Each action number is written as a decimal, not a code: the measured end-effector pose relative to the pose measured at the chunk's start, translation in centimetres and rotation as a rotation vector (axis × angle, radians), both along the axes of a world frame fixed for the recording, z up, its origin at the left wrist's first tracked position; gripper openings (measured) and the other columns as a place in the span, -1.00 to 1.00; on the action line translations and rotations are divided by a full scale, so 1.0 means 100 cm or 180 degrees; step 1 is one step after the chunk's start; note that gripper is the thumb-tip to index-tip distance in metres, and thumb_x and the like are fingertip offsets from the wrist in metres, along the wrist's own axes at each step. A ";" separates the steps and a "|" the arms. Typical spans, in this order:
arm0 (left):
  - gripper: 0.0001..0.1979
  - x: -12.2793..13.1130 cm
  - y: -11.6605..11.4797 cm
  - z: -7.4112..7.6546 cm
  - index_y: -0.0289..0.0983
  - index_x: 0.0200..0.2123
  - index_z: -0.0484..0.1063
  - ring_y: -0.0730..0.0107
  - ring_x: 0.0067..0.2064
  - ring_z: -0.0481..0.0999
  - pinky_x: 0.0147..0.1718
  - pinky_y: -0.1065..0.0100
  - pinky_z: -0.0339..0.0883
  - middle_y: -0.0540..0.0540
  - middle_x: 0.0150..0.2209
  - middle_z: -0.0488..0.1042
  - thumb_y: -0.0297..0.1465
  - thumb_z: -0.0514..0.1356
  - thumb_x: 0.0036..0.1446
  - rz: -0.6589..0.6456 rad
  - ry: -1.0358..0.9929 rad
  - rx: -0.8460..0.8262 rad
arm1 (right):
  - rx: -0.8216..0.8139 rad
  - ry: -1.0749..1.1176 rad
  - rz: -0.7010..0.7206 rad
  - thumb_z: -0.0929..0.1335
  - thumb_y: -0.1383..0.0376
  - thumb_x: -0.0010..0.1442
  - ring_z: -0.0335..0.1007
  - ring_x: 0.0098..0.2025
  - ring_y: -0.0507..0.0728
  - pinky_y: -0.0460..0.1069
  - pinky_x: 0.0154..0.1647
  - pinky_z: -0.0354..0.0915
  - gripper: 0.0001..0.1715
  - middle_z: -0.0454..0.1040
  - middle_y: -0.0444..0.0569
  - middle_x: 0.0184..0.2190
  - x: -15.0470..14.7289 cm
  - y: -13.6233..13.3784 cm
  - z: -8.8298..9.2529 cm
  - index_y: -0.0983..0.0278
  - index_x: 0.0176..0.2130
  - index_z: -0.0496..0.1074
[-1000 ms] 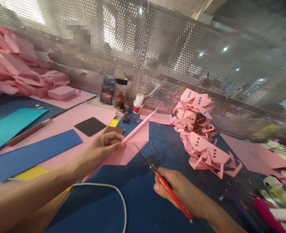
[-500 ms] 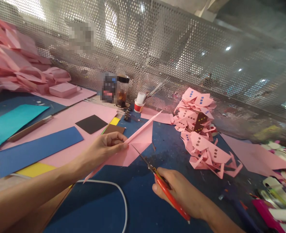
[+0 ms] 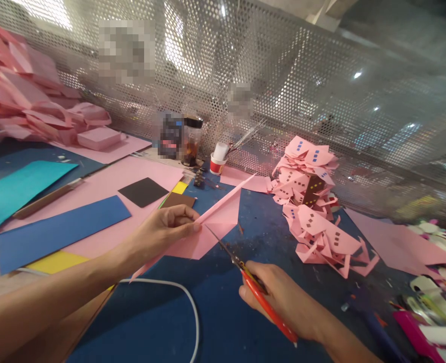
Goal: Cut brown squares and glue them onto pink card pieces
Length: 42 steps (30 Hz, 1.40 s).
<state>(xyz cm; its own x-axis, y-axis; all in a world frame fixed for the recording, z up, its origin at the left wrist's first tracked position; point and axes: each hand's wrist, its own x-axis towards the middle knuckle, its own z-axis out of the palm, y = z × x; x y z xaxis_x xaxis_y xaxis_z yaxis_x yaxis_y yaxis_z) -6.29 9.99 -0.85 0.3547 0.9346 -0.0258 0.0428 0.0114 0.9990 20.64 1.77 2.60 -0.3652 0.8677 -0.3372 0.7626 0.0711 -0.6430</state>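
Observation:
Pinched between the thumb and fingers of my left hand (image 3: 179, 227) is a folded pink sheet (image 3: 223, 214), held above the blue tabletop. One of its corners points up to the right, and a narrow strip sticks out below my wrist. My right hand (image 3: 273, 290) is closed around red-handled scissors (image 3: 258, 300). Their thin metal tip reaches the pink sheet near the fold, just right of my left thumb. The blades look nearly together, and whether they are in the sheet I cannot tell.
Cut pink pieces with small coloured squares (image 3: 309, 201) are heaped at the right. Pink strips (image 3: 22, 85) pile up at the far left. Blue (image 3: 64, 229), teal (image 3: 22, 189) and black sheets (image 3: 143, 191) lie left. A red-white cup (image 3: 217, 164) stands by the perforated metal screen (image 3: 207, 60). A white cable (image 3: 192, 302) curves in front.
Almost nothing differs. Both hands, the pink sheet and the scissors keep nearly the same position, with only a very slight shift of the view.

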 end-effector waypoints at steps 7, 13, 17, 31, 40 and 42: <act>-0.75 0.003 0.000 0.003 -0.24 -0.29 0.48 0.45 -0.38 0.35 -0.39 0.43 0.10 0.04 -0.43 0.46 -0.19 0.34 0.11 -0.0038 0.0008 -0.0002 | -0.0012 0.0001 0.0013 0.28 0.31 0.27 0.06 -0.51 -0.06 -0.12 -0.52 -0.05 -0.73 0.26 -0.24 -0.53 -0.002 0.000 0.004 0.25 -0.45 0.14; -0.72 0.003 -0.001 0.005 -0.25 -0.29 0.49 0.40 -0.36 0.38 -0.38 0.41 0.15 0.00 -0.41 0.49 -0.15 0.34 0.09 -0.0035 0.0113 0.0042 | 0.0023 -0.0011 0.0018 0.27 0.32 0.27 0.05 -0.51 -0.07 -0.12 -0.52 -0.06 -0.72 0.26 -0.25 -0.55 -0.003 0.001 0.004 0.25 -0.46 0.13; -0.72 0.003 -0.002 0.006 -0.25 -0.29 0.48 0.42 -0.37 0.37 -0.39 0.42 0.14 0.01 -0.41 0.48 -0.16 0.35 0.09 -0.0032 0.0077 0.0029 | -0.0016 0.0023 0.0005 0.27 0.30 0.27 0.07 -0.51 -0.06 -0.13 -0.54 -0.04 -0.72 0.27 -0.24 -0.54 -0.001 0.001 0.002 0.25 -0.46 0.15; -0.74 0.002 0.000 0.004 -0.24 -0.29 0.49 0.43 -0.38 0.38 -0.39 0.42 0.15 0.03 -0.43 0.49 -0.17 0.34 0.09 -0.0028 0.0155 0.0073 | -0.0063 0.0140 -0.0074 0.26 0.40 0.23 0.06 -0.55 -0.07 -0.14 -0.57 -0.05 -0.76 0.24 -0.24 -0.58 -0.002 0.000 0.000 0.26 -0.48 0.20; -0.74 0.001 0.000 0.004 -0.22 -0.29 0.50 0.39 -0.38 0.39 -0.41 0.42 0.16 0.01 -0.42 0.50 -0.16 0.33 0.10 -0.0017 0.0229 0.0127 | -0.0042 0.0078 -0.0093 0.26 0.40 0.21 0.08 -0.57 -0.07 -0.15 -0.58 -0.04 -0.75 0.24 -0.25 -0.61 -0.002 0.001 0.001 0.25 -0.50 0.20; -0.75 0.001 -0.001 0.004 -0.22 -0.29 0.50 0.40 -0.38 0.38 -0.42 0.42 0.14 0.01 -0.42 0.49 -0.17 0.33 0.11 -0.0026 0.0248 0.0143 | -0.0061 0.0073 -0.0088 0.26 0.39 0.21 0.09 -0.58 -0.07 -0.15 -0.58 -0.03 -0.75 0.24 -0.25 -0.62 -0.002 0.002 0.001 0.25 -0.50 0.20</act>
